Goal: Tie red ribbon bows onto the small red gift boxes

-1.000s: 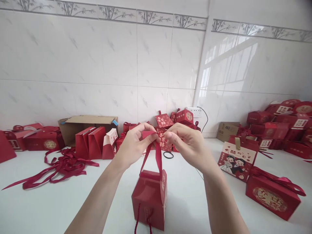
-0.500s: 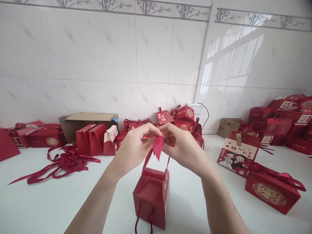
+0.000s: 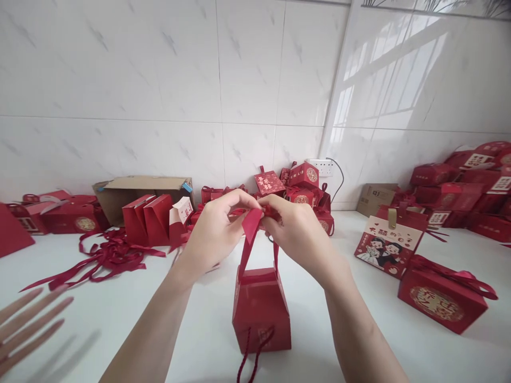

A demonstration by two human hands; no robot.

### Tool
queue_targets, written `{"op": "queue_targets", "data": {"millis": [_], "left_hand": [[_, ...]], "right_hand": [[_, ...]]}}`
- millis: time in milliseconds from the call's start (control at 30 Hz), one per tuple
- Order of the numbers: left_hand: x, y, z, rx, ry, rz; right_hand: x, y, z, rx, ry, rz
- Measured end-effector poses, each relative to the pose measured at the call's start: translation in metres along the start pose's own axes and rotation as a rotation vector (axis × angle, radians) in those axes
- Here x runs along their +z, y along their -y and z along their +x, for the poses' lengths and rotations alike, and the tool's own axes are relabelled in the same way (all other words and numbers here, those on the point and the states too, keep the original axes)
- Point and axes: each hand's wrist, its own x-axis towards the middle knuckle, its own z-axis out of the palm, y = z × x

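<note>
Both hands meet above a small red gift box (image 3: 263,308), pinching the two ends of a red ribbon (image 3: 249,239) that rises from its top. My left hand (image 3: 221,226) has thumb and finger closed on the ribbon, with a folded tail hanging in front. My right hand (image 3: 297,229) is closed on the ribbon too, fingertips against the left ones. The exact crossing of the ribbon is hidden by the fingers. Beneath, the box stands on the white table with a twisted dark red cord (image 3: 257,354) hanging from its near side.
Another person's open hand (image 3: 32,324) reaches in at lower left, near a tangle of loose ribbons (image 3: 115,255). Cardboard carton (image 3: 143,183) and red boxes line the wall. At right stand a couple-printed box (image 3: 385,247), a bow-tied box (image 3: 441,303) and stacked boxes (image 3: 451,194).
The red box has turned, its corded side now facing me more, and shifted slightly right. The other person's hand has entered at lower left. Both my hands still hold the ribbon.
</note>
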Motion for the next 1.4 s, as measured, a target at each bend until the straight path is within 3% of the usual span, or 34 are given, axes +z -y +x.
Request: {"op": "queue_targets", "data": {"millis": [200,433,667,767,900,1067,1233,1400], "left_hand": [[-0.002,0.0,0.0,-0.045,0.016,-0.027],[-0.002,0.001,0.001,-0.016,0.051,-0.126],[-0.002,0.005,0.006,-0.052,0.033,-0.178],[0.001,0.017,0.003,-0.192,-0.048,-0.369],[0.003,0.043,-0.017,-0.451,-0.209,-0.716],[-0.006,0.071,-0.049,-0.677,-0.458,-0.809],[-0.015,0.086,-0.076,-0.792,-0.409,-0.724],[-0.019,0.092,-0.092,-0.791,-0.386,-0.67]], "right_hand": [[-0.01,-0.005,-0.004,-0.047,-0.027,0.151],[-0.02,-0.014,-0.006,-0.025,0.066,0.343],[-0.02,-0.013,-0.005,0.034,-0.065,0.223],[-0.024,-0.013,-0.007,0.107,-0.083,0.143],[-0.024,-0.027,-0.021,0.244,-0.063,0.062],[-0.021,-0.062,-0.062,0.456,-0.1,-0.003],[-0.032,-0.077,-0.096,0.582,-0.036,-0.07],[-0.033,-0.077,-0.113,0.594,0.005,-0.097]]}}
